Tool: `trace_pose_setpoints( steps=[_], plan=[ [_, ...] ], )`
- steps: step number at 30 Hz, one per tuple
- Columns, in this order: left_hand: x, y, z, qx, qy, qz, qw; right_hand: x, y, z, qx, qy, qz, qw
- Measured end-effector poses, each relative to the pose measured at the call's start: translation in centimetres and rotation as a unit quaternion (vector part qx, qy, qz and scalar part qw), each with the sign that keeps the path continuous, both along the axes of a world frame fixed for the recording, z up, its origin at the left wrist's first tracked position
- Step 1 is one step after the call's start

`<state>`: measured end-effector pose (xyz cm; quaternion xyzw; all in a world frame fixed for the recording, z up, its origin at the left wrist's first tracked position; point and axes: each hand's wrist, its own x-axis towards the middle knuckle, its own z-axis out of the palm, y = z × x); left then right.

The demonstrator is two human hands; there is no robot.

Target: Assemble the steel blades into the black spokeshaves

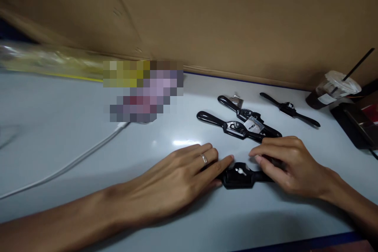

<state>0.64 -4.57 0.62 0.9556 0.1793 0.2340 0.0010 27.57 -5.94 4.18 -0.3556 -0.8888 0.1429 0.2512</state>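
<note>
A black spokeshave [238,181] lies on the table in front of me, with a small silvery screw or nut [240,171] at its middle. My left hand [189,173], a ring on one finger, is closed around its left handle. The index finger stretches along the tool's upper edge. My right hand [285,163] is curled over the right handle, thumb and index fingertips close together. What those fingertips hold, if anything, I cannot make out. Just behind lie two more black spokeshaves, a nearer one [213,118] and a farther one [226,103], with small clear bags [254,125] on or beside them.
Another spokeshave [287,109] lies at the back right, near a lidded plastic cup [327,90] with a dark drink and straw. A dark box-like object [351,124] is at the right edge. A white cable [88,151] runs to a blurred-out object [150,96]. Cardboard [206,19] stands behind.
</note>
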Motion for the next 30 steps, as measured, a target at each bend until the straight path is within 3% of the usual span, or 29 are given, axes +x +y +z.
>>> trace_pose_setpoints(
  steps=[4,13,19,24,30],
  plan=[
    [-0.1,0.0,-0.1,-0.013,0.01,-0.003,1.0,0.0,0.1,-0.3,-0.029,-0.002,0.03,0.999],
    [0.1,0.0,0.2,-0.028,-0.002,-0.014,0.999,-0.4,-0.5,-0.5,-0.021,-0.011,0.038,0.999],
    [0.0,-0.1,0.2,-0.003,0.0,-0.024,1.0,0.0,-0.5,-0.5,0.057,-0.066,0.008,0.996],
    [-0.2,-0.1,0.5,0.037,0.019,-0.045,0.998,-0.4,-0.9,-0.5,0.097,-0.087,0.034,0.991],
    [-0.3,-0.1,0.6,0.056,0.025,-0.044,0.997,-0.5,-1.0,-0.2,0.102,-0.106,0.042,0.988]
  ],
)
